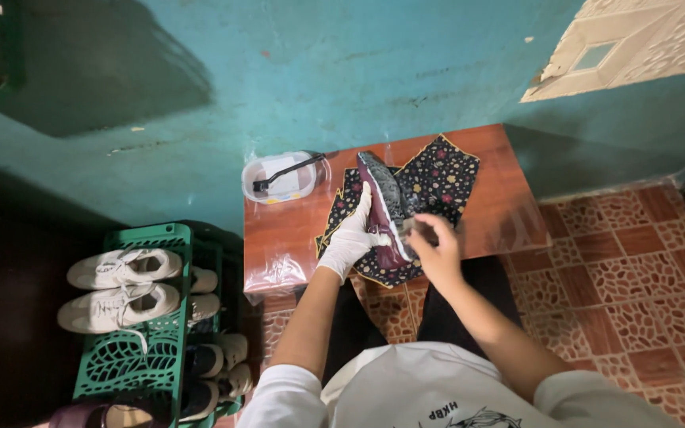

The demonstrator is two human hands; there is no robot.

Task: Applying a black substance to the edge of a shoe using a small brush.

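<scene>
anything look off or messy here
Little stands out. Only the left hand wears a white glove; the right hand is bare. The patterned cloth under the maroon shoe lies askew on the wooden table. Nothing looks spilled.

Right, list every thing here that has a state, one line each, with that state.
Left hand: gloved in white, gripping the shoe's side.
Right hand: bare, closed on a small item I cannot identify, against the shoe.
Maroon shoe: held on its side above the patterned cloth.
Patterned cloth: spread flat on the table.
Plastic tub: open, brush lying across it.
White sneakers: resting on the green rack.
</scene>
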